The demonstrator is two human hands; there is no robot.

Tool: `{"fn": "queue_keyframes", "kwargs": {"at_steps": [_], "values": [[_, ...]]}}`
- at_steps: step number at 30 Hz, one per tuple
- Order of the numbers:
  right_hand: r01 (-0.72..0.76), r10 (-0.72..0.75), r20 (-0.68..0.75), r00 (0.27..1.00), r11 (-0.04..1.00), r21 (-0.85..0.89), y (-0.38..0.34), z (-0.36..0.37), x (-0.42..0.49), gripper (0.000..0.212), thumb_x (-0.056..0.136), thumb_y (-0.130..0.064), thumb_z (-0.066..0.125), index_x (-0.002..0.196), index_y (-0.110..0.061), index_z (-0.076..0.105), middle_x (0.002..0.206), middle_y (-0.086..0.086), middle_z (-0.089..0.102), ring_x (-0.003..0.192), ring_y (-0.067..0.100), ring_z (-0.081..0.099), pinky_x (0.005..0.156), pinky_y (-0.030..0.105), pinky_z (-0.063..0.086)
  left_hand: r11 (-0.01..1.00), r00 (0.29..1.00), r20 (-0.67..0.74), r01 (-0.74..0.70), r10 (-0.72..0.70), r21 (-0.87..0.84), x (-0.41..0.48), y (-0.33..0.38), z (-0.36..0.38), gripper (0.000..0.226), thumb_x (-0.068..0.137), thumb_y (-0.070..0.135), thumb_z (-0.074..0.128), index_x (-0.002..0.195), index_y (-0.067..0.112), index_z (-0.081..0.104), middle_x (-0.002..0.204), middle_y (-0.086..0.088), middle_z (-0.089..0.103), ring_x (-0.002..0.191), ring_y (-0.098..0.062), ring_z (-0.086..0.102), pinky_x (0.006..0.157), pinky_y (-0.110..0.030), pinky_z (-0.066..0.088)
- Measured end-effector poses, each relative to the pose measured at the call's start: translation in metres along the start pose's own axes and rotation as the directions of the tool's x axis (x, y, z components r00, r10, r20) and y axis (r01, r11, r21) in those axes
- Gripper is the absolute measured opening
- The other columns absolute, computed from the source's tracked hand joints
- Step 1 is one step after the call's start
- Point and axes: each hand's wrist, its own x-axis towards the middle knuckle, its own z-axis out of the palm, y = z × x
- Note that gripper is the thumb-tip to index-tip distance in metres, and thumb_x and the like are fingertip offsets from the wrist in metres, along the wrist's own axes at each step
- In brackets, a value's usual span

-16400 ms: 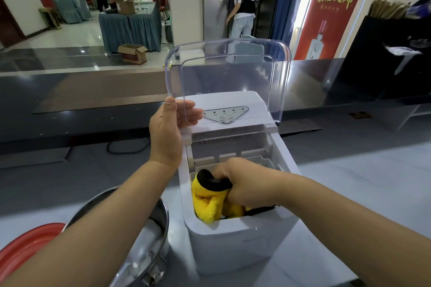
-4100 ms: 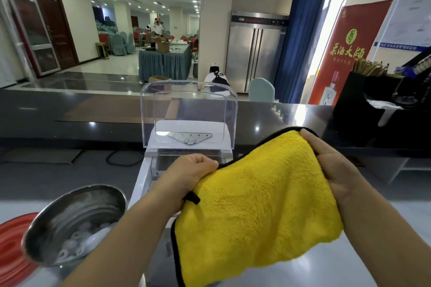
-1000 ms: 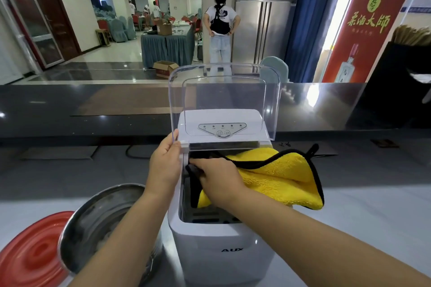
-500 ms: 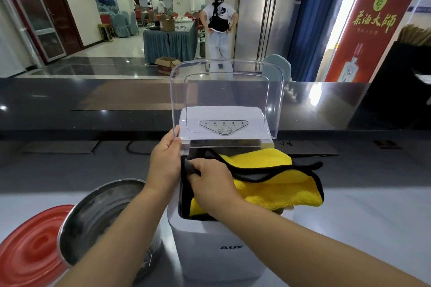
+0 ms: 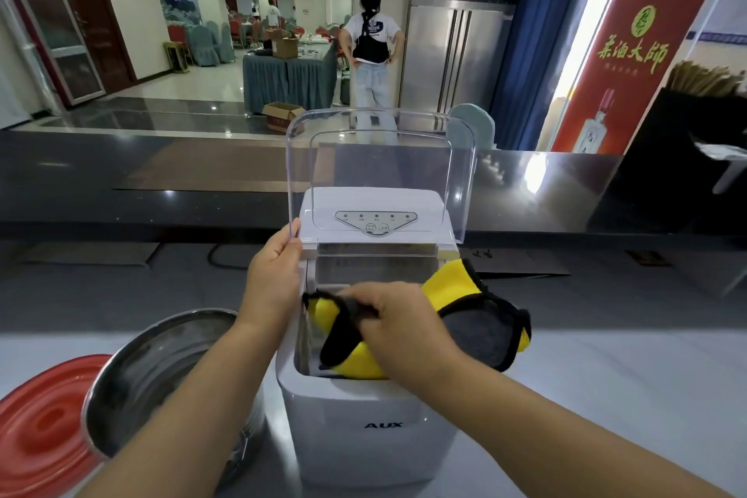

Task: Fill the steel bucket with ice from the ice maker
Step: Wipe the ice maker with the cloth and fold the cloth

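Hard to read inside the shiny steel bucket point(image 5: 161, 368), down-left of the left hand's point(image 5: 275, 275) fingers, half masked by that forearm, beside a cut-off red lid point(image 5: 40, 429). Gripping the clear lid's point(image 5: 380, 162) edge with the left; pinching a yellow cloth's point(image 5: 448, 283) black hem with the right hand point(image 5: 398, 325), over the AUX ice maker's point(image 5: 364, 437) hidden interior.

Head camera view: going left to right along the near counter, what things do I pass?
Red lid → steel bucket → ice maker. Left out as overlapping it: left hand holding the clear lid, right hand gripping the yellow cloth.
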Motion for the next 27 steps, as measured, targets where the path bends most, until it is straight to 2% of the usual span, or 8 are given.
{"fn": "queue_keyframes", "kwargs": {"at_steps": [5,8,11,14,17,19,22,27], "values": [[0.231,-0.382,-0.365,0.849,0.890,-0.394,-0.010,-0.058,0.001,0.034,0.087,-0.034,0.050,0.092,-0.013,0.076,0.085,0.003,0.071,0.074,0.021,0.064,0.069,0.037,0.056,0.998,1.000,0.004,0.002,-0.002,0.060,-0.003,0.004,0.000,0.037,0.101,0.023,0.040,0.138,0.020,0.047,0.126,0.013,0.052,0.116,-0.004,0.047,0.097,-0.020,0.033],[0.171,-0.538,-0.399,0.742,0.727,-0.665,-0.008,-0.100,0.006,0.019,0.086,-0.025,0.067,0.091,-0.008,0.074,0.087,0.010,0.069,0.078,0.026,0.062,0.073,0.041,0.054,0.997,1.000,0.018,-0.004,0.002,0.072,-0.007,0.005,0.000,0.038,0.102,0.028,0.039,0.138,0.022,0.047,0.124,0.015,0.052,0.113,-0.002,0.046,0.094,-0.019,0.033],[0.077,-0.544,-0.414,0.730,0.668,-0.741,0.002,-0.126,0.012,0.012,0.085,-0.017,0.070,0.090,-0.007,0.074,0.087,0.012,0.069,0.080,0.029,0.062,0.074,0.043,0.054,0.997,1.000,0.013,-0.003,0.002,0.074,-0.007,0.005,0.000,0.037,0.101,0.029,0.040,0.137,0.023,0.048,0.125,0.015,0.053,0.113,-0.002,0.046,0.094,-0.019,0.033],[0.160,-0.502,-0.303,0.810,0.686,-0.709,0.019,-0.116,0.015,0.010,0.083,-0.020,0.070,0.082,-0.010,0.074,0.081,0.007,0.067,0.075,0.026,0.060,0.067,0.040,0.052,0.996,1.000,0.009,-0.010,0.009,0.088,-0.007,0.006,0.000,0.037,0.101,0.028,0.040,0.137,0.022,0.048,0.125,0.014,0.053,0.114,-0.002,0.046,0.094,-0.018,0.033],[0.315,-0.459,-0.019,0.888,0.639,-0.702,0.043,-0.086,0.015,0.009,0.080,-0.020,0.073,0.088,-0.017,0.075,0.084,0.002,0.069,0.077,0.023,0.062,0.071,0.038,0.053,0.995,1.000,0.016,-0.023,0.022,0.094,-0.008,0.007,0.001,0.038,0.101,0.028,0.040,0.138,0.021,0.047,0.123,0.015,0.051,0.114,-0.003,0.045,0.094,-0.018,0.032],[0.401,-0.342,0.237,0.909,0.564,-0.722,0.054,-0.070,0.017,0.022,0.082,-0.022,0.070,0.104,-0.023,0.071,0.098,-0.003,0.071,0.097,0.024,0.061,0.083,0.039,0.050,0.995,1.000,0.014,-0.027,0.025,0.098,-0.008,0.007,0.000,0.038,0.102,0.027,0.039,0.138,0.020,0.046,0.125,0.014,0.051,0.115,-0.002,0.045,0.096,-0.019,0.031],[0.383,-0.147,0.362,0.920,0.529,-0.757,0.056,-0.070,0.017,0.032,0.095,-0.038,0.043,0.122,-0.030,0.059,0.119,-0.009,0.065,0.126,0.018,0.042,0.108,0.036,0.033,0.995,1.000,0.011,-0.022,0.022,0.093,-0.006,0.006,0.000,0.038,0.102,0.025,0.040,0.138,0.020,0.047,0.126,0.015,0.051,0.117,-0.002,0.045,0.097,-0.018,0.031],[0.450,-0.110,0.450,0.886,0.433,-0.781,0.053,-0.068,0.001,0.035,0.097,-0.042,0.033,0.103,-0.024,0.063,0.095,-0.004,0.068,0.092,0.021,0.052,0.093,0.036,0.042,0.995,0.999,0.005,-0.037,0.037,0.089,-0.009,0.008,0.001,0.037,0.102,0.022,0.039,0.137,0.019,0.048,0.121,0.016,0.051,0.113,-0.001,0.046,0.091,-0.014,0.032]]}}
